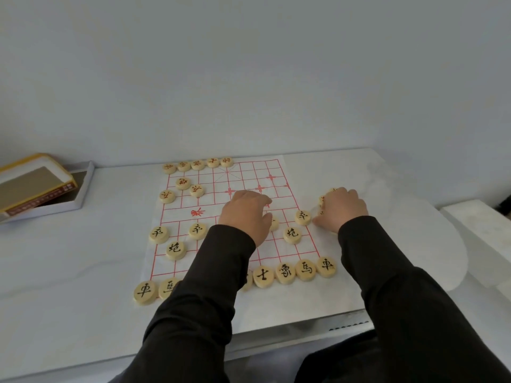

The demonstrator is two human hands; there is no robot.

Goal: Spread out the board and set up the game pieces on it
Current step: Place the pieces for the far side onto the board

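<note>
The paper board [249, 172] lies spread flat on the white table [83, 258]. The left hand [246, 214] is over the board's middle, knuckles up and fingers bent downward; whether it holds a piece cannot be told. The right hand [341, 210] sits just past the board's right edge, fingers curled over a small heap of loose pieces [329, 193]. The palm hides most of the heap, so its count and the grasp are both unclear.

Beyond and left of the left hand stand eight red pieces [198, 163]: five along the far row and three nearer.

The black pieces [285, 273] lie as follows:
- Left of the left wrist are two soldiers and one cannon.
- Between the two hands are one soldier and one cannon, plus a disc half covered by the left hand.
- In the near row, four whole discs and a sliver of a fifth show between the dark sleeves [210, 286].
- Two more lie left of the left sleeve, the second cut off by it.

Bare grid runs from the left hand's fingertips to the far right corner. Far to the left of that hand an open box [41, 189] sits near the table's far edge, clipped by the frame.
</note>
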